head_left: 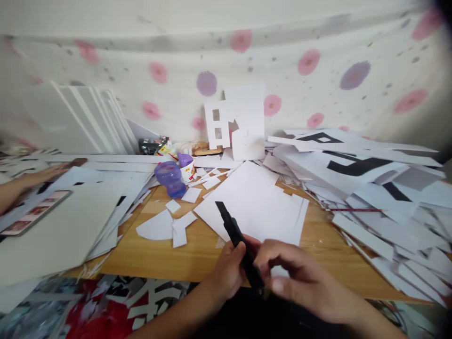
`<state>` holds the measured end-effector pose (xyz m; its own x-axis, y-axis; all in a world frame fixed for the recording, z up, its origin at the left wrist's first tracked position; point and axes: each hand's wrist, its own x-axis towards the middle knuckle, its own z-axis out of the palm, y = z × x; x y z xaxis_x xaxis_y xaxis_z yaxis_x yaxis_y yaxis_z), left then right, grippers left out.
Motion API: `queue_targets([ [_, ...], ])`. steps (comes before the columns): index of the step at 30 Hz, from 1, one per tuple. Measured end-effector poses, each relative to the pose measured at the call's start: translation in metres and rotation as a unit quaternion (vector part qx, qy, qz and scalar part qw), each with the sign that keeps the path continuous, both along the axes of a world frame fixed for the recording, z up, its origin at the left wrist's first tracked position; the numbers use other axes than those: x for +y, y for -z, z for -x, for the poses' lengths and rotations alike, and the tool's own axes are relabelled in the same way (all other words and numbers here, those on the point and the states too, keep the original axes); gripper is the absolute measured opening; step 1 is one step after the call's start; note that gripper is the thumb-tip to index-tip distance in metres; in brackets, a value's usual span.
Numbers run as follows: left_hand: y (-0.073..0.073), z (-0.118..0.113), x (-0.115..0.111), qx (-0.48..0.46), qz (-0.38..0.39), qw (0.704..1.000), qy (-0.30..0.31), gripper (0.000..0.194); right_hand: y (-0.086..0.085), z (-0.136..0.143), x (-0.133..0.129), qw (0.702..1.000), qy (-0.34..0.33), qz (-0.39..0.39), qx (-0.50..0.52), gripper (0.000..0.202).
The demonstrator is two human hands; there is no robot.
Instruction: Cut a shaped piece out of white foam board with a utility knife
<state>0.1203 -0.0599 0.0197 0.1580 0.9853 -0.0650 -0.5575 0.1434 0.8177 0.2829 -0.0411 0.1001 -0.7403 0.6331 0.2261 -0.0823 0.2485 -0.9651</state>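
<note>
The person's left hand (229, 272) and right hand (303, 278) are both bare, with smooth, rounded fingers. A short, broad thumbnail (278, 285) shows on the right one. The left forearm (180, 310) and right forearm (360, 313) are bare too, slim at the wrists and wider toward the picture's lower edge. Between them lies plain black clothing (278, 316), too dark to tell its cut, seams or folds.

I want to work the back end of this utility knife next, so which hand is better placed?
Probably your right hand: its fingers are at the back end of the black utility knife, while your left hand grips the body, nearer the blade.
</note>
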Motion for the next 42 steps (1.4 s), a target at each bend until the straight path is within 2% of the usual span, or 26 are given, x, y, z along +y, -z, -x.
queue_targets([
  [1, -0.001, -0.002, -0.001, -0.002, -0.013, 1.000, -0.016, 0.043, 0.016, -0.010, -0.002, 0.997, 0.071, 0.020, -0.020, 0.022],
  [3, -0.003, -0.007, -0.003, 0.002, -0.047, 0.998, -0.047, 0.045, 0.047, -0.024, -0.008, 0.986, 0.159, 0.027, -0.033, 0.031],
  [5, -0.005, -0.010, -0.005, 0.018, -0.079, 0.995, -0.058, 0.048, 0.070, -0.027, -0.014, 0.985, 0.167, -0.005, -0.032, 0.050],
  [8, -0.011, -0.010, -0.008, 0.077, -0.108, 0.991, -0.028, 0.052, 0.082, -0.018, -0.020, 0.989, 0.127, -0.067, -0.042, 0.073],
  [11, -0.020, -0.003, -0.009, 0.214, -0.148, 0.965, 0.030, 0.066, 0.079, -0.009, -0.019, 0.986, 0.145, -0.069, -0.052, 0.072],
  [12, -0.023, 0.001, -0.008, 0.273, -0.174, 0.945, 0.047, 0.071, 0.078, -0.007, -0.018, 0.985, 0.162, -0.051, -0.042, 0.068],
  [14, -0.027, 0.010, -0.008, 0.400, -0.231, 0.885, 0.063, 0.079, 0.077, -0.009, -0.015, 0.980, 0.196, 0.023, -0.017, 0.056],
  [17, -0.025, 0.027, -0.009, 0.607, -0.277, 0.742, 0.064, 0.070, 0.078, -0.021, -0.010, 0.958, 0.243, 0.150, 0.033, 0.052],
  [19, -0.020, 0.039, -0.012, 0.701, -0.279, 0.652, 0.071, 0.062, 0.078, -0.036, -0.007, 0.940, 0.284, 0.176, 0.061, 0.060],
  [20, -0.017, 0.044, -0.014, 0.730, -0.281, 0.618, 0.080, 0.060, 0.078, -0.045, -0.005, 0.935, 0.304, 0.171, 0.061, 0.060],
  [22, -0.011, 0.053, -0.019, 0.761, -0.291, 0.573, 0.092, 0.060, 0.077, -0.063, -0.004, 0.934, 0.323, 0.150, 0.029, 0.049],
  [24, -0.008, 0.058, -0.024, 0.775, -0.308, 0.543, 0.094, 0.062, 0.075, -0.079, -0.006, 0.941, 0.312, 0.133, -0.001, 0.038],
  [28, -0.003, 0.060, -0.029, 0.791, -0.336, 0.503, 0.094, 0.076, 0.069, -0.098, -0.017, 0.959, 0.258, 0.120, 0.010, 0.057],
  [30, -0.003, 0.059, -0.029, 0.797, -0.339, 0.490, 0.103, 0.081, 0.069, -0.101, -0.019, 0.956, 0.271, 0.110, 0.031, 0.061],
  [32, -0.006, 0.055, -0.027, 0.802, -0.331, 0.483, 0.117, 0.081, 0.071, -0.101, -0.017, 0.944, 0.309, 0.098, 0.066, 0.054],
  [34, -0.009, 0.050, -0.024, 0.804, -0.318, 0.483, 0.139, 0.084, 0.073, -0.099, -0.012, 0.931, 0.336, 0.082, 0.114, 0.047],
  [37, -0.015, 0.038, -0.016, 0.798, -0.305, 0.490, 0.174, 0.088, 0.070, -0.094, -0.002, 0.921, 0.341, 0.074, 0.171, 0.044],
  [42, -0.013, 0.018, -0.005, 0.769, -0.328, 0.510, 0.202, 0.090, 0.060, -0.086, -0.003, 0.907, 0.379, 0.103, 0.150, 0.021],
])
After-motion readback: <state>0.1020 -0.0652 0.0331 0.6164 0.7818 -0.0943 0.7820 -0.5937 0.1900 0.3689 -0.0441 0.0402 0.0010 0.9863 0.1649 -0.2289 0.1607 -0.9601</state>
